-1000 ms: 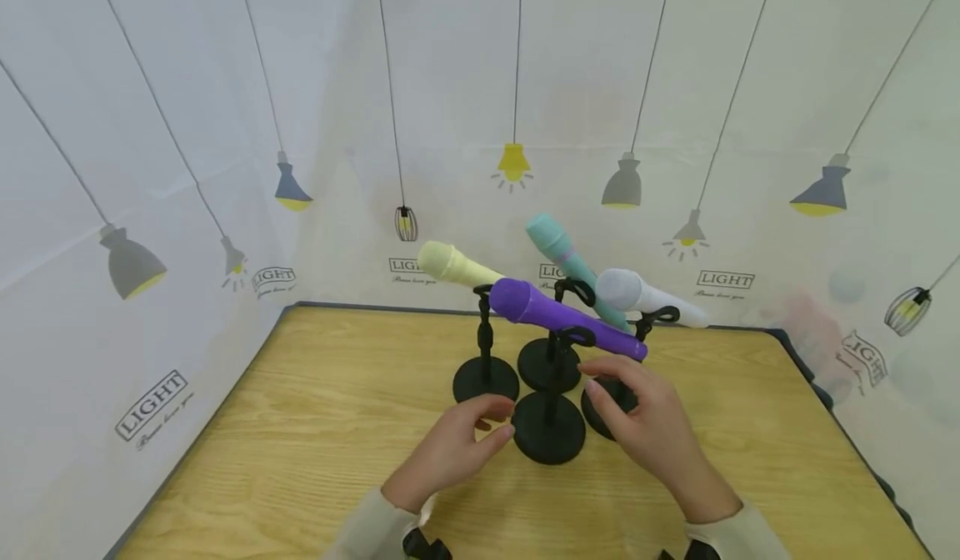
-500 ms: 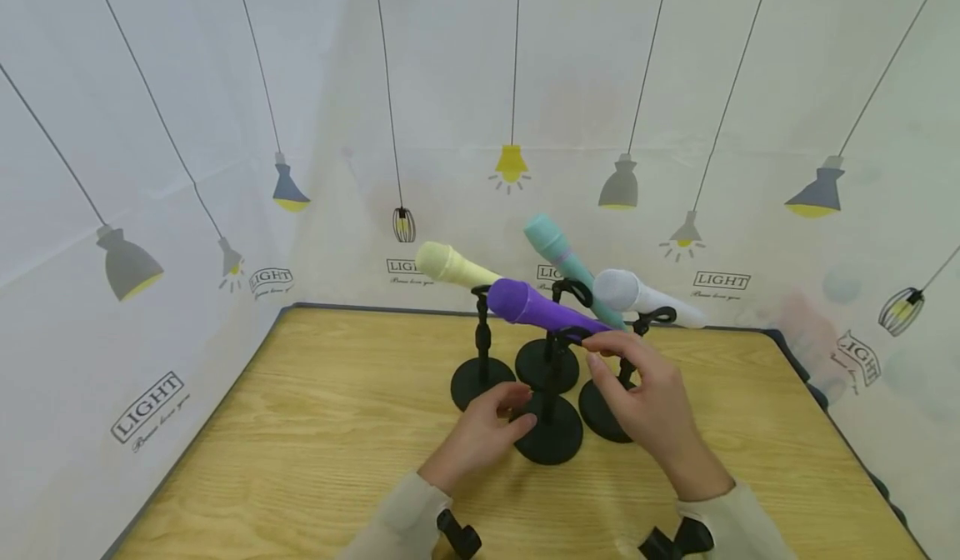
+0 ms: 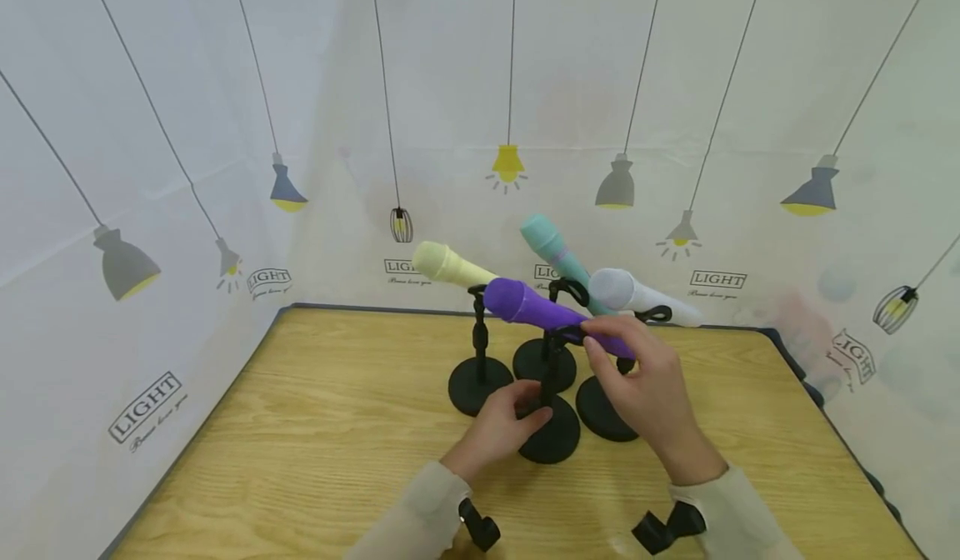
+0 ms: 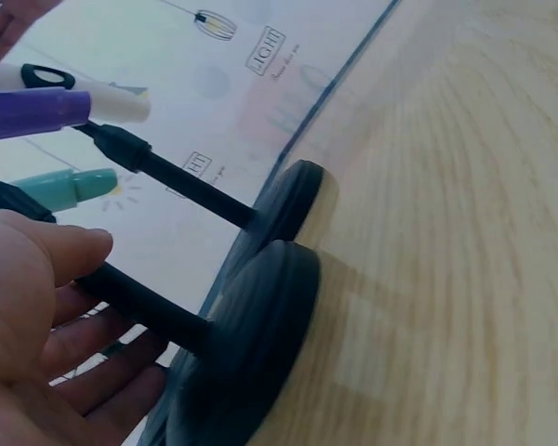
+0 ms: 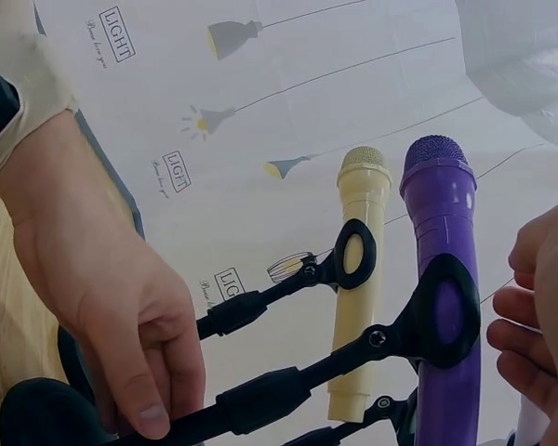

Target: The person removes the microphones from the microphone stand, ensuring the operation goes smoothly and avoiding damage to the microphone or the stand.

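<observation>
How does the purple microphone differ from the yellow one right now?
The purple microphone sits on the nearest stand with the right hand at its handle; the yellow microphone sits farther back and left, untouched. Purple is vivid and dark, yellow pale. Both rest tilted in black clips on round-based stands.

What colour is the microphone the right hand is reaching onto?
Purple. The microphone under the right hand shows best in the head view.
</observation>
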Available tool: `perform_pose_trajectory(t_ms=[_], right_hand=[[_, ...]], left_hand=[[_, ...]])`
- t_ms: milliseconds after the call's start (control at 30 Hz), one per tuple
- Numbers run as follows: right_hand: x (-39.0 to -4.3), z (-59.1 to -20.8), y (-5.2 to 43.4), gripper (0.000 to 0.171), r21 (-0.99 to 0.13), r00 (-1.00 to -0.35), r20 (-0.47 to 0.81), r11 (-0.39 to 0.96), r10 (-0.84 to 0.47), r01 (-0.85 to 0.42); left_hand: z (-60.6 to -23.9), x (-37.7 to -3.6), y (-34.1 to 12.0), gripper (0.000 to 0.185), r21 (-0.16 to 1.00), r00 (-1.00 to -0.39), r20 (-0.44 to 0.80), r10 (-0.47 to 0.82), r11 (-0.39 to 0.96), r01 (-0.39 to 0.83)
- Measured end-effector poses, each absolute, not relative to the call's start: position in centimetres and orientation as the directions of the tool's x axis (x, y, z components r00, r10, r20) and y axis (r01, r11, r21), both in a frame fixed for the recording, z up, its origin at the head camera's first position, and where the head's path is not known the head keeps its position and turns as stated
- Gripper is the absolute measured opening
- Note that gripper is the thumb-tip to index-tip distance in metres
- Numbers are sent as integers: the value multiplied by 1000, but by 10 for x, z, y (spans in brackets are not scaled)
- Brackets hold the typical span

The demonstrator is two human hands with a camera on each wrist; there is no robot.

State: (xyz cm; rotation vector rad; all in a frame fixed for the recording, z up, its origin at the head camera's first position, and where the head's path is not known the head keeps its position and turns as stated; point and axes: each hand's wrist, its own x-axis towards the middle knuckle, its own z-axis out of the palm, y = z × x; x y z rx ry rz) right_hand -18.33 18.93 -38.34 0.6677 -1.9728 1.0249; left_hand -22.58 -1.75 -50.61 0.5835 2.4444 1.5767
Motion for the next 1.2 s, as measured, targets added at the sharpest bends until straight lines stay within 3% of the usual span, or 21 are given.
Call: perform_pose_trajectory(t_ms=[333,900,1200], right_hand=[[-189,-382,186,35,-410,-555,821,538,-134,-737],[-182,-372,179,36,-458,-644,740,555,-196,-695],[-179,-372,174,37,-461,-652,727,549,-217,-697]], left_hand=[[-510,-226,-15,28,889,-915,109,388,374,264],[-513,-216,-24,27,867,-870,126,476,373,330],[-511,-207,-26,26,881,-868,105,485,360,308]])
